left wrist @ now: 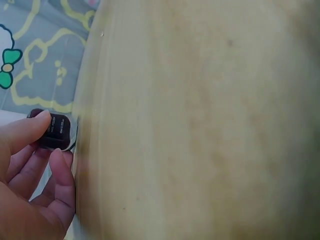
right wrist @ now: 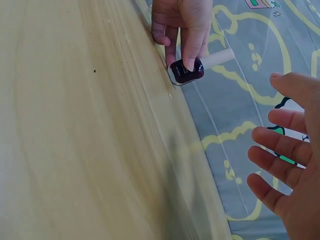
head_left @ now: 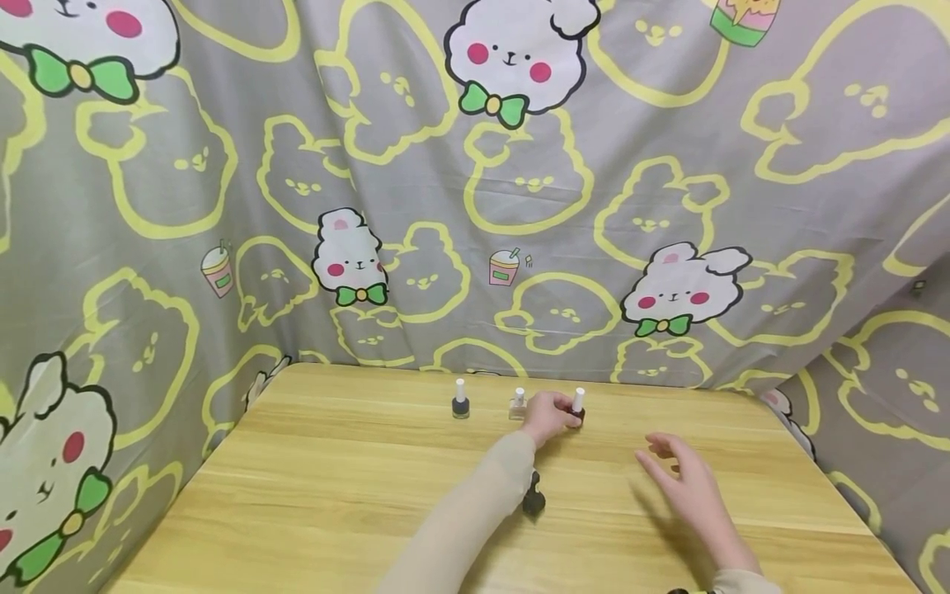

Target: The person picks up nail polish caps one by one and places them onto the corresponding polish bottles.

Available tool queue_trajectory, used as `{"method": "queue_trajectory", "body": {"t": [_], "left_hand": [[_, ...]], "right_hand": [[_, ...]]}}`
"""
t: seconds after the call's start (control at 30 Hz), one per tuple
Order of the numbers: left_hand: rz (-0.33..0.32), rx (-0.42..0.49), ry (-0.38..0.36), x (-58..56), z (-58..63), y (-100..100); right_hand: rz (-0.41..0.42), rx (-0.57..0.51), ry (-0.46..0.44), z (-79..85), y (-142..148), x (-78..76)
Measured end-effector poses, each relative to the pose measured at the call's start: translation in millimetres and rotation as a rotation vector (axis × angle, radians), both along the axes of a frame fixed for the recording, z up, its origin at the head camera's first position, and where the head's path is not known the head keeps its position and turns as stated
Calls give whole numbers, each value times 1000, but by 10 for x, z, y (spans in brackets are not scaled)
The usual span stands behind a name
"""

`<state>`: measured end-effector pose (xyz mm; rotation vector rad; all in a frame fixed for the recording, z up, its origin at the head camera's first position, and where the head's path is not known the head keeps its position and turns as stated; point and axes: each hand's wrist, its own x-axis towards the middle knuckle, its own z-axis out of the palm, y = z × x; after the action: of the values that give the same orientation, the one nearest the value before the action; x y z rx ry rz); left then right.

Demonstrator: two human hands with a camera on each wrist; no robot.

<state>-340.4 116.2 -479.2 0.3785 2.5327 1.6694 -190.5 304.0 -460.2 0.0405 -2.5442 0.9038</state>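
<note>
A dark red nail polish bottle [head_left: 576,413] with a white cap stands upright near the table's back edge. My left hand [head_left: 550,417] pinches its glass body between thumb and fingers; the left wrist view shows small print on the dark bottle [left wrist: 59,131]. Just left of that hand is a clear nail polish bottle [head_left: 517,404], partly hidden by it. Farther left stands a dark nail polish bottle [head_left: 460,405], also white-capped. To the right, my right hand [head_left: 686,476] hovers over the table, fingers spread and holding nothing; in the right wrist view this hand [right wrist: 295,145] is apart from the bottle.
A small black object [head_left: 533,497] sits on the wooden table [head_left: 312,487] beside the left forearm, partly covered by the sleeve. Behind the table hangs a grey curtain [head_left: 438,190] with cartoon rabbits, and it continues along both sides.
</note>
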Motion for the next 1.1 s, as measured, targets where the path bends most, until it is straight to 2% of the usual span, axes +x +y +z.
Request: {"method": "queue_trajectory", "body": {"t": [0.3, 0.6, 0.77, 0.87, 1.0, 1.1], "left_hand": [[3, -41, 6, -45, 7, -39], [-5, 25, -43, -28, 8, -61], [-6, 41, -76, 68, 48, -82], [-2, 14, -76, 142, 96, -88], [-10, -38, -29, 231, 165, -99], [-39, -42, 0, 302, 214, -137]], "right_hand": [[3, 8, 30, -28, -43, 24], [15, 23, 28, -42, -99, -22], [17, 29, 15, -14, -107, -11], [18, 40, 14, 15, -100, 10], [9, 75, 29, 44, -87, 28], [4, 101, 57, 53, -77, 35]]}}
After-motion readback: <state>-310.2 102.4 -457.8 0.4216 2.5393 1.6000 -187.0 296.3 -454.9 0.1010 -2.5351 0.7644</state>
